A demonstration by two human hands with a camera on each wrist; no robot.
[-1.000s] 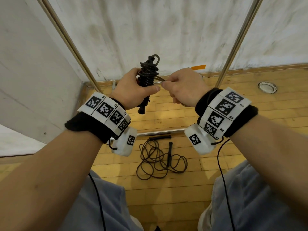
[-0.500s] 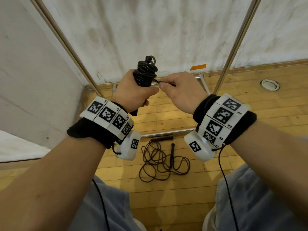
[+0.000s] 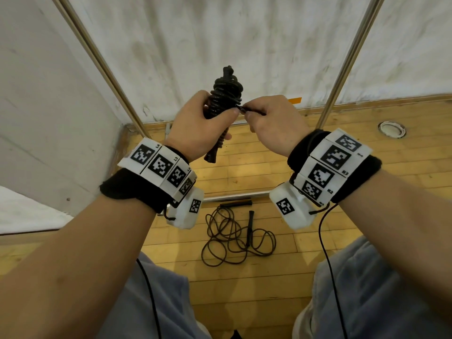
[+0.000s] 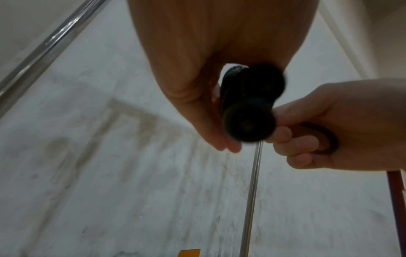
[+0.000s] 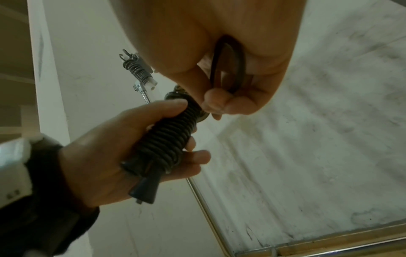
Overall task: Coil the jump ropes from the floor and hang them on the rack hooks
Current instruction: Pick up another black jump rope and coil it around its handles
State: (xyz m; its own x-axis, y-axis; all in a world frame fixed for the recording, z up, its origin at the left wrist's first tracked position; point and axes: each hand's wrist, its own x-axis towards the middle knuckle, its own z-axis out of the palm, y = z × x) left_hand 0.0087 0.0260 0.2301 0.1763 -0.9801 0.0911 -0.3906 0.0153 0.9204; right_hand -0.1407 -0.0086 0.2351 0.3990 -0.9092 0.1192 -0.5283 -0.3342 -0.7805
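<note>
Head view: both forearms reach forward at chest height in front of a white wall. The left hand [image 3: 195,128] wraps its fingers around a coiled black jump rope [image 3: 226,94], a tight bundle held nearly upright, its handle end pointing down toward the wood floor [image 3: 244,177]. The right hand [image 3: 274,123], just beside it, pinches the rope's loose end at the bundle's side. A second jump rope [image 3: 234,236] lies loosely tangled on the floor below, between the wrists.

Left wrist view: blurred, the bundle's round handle ends [image 4: 250,111] face the camera.

Right wrist view: the left hand [image 5: 114,156] clasps the wound coils [image 5: 167,139], long axis tilted up and to the right; the right hand's fingertips [image 5: 216,102] grip a loop of cord [image 5: 228,62].
</note>
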